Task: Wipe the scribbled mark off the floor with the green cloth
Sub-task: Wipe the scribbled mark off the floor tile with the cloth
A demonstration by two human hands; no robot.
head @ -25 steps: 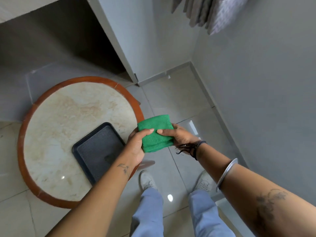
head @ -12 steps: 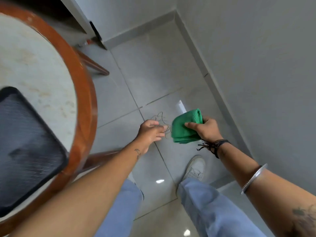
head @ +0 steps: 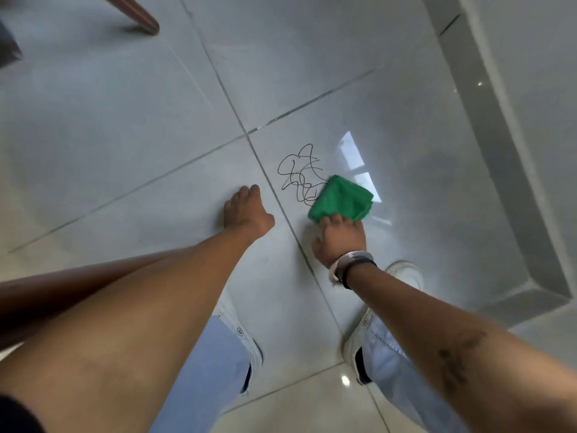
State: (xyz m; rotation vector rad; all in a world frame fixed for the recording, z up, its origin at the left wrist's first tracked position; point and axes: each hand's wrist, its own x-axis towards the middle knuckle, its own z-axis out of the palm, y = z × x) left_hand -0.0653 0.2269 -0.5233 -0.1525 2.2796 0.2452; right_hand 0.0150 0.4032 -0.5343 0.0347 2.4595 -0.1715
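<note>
A black scribbled mark (head: 298, 173) loops across a glossy grey floor tile, just right of a grout line. The folded green cloth (head: 342, 198) lies on the floor at the mark's lower right edge and covers its tail. My right hand (head: 340, 237) presses on the cloth's near edge with the fingers on top of it. My left hand (head: 246, 212) rests flat on the tile to the left of the grout line, fingers together, holding nothing.
A wooden table leg (head: 137, 15) stands at the top left, another wooden leg (head: 46, 292) runs along my left arm. The grey skirting (head: 487, 126) and wall close the right side. My shoes (head: 404, 275) and trouser legs are below my hands.
I have bent down close to the floor. My right hand brought the cloth down onto the tile at the scribble's edge. My left hand went from hovering to resting flat on the floor.
</note>
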